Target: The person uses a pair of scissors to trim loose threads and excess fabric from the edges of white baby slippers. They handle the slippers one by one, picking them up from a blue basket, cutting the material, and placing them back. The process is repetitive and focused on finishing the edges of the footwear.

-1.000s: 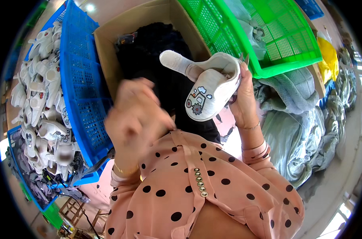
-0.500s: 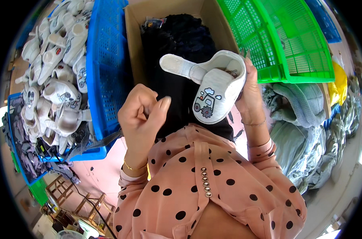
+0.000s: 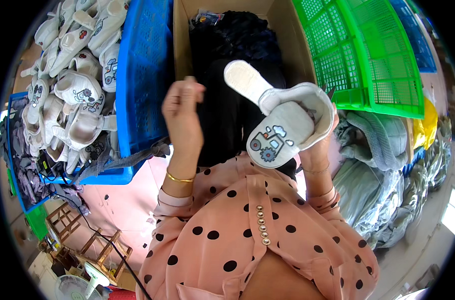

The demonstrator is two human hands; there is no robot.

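My right hand [image 3: 315,155] grips a white cloth shoe upper [image 3: 287,122] by its right side, above my lap. A long pale flap sticks out from it to the upper left, and its rounded toe bears a tractor with small clouds. Two dark pointed tips [image 3: 330,91], perhaps of snips, stick out beside the right fingers; the rest of that tool is hidden. To the left, apart from the shoe upper, my left hand [image 3: 182,107] is raised with its fingers curled in and slightly blurred. Whether anything is pinched in it cannot be made out.
A blue crate [image 3: 145,75] stands at the left, beside a heap of similar white shoe uppers [image 3: 80,87]. Ahead, a cardboard box [image 3: 292,35] holds dark material. Green crates [image 3: 360,55] are at the far right, above grey cloth [image 3: 375,137] and plastic-wrapped bundles [image 3: 370,195].
The shoe upper has shifted right and slightly down in view and turned a little. My left hand has moved up and turned, its fingers drawn together.
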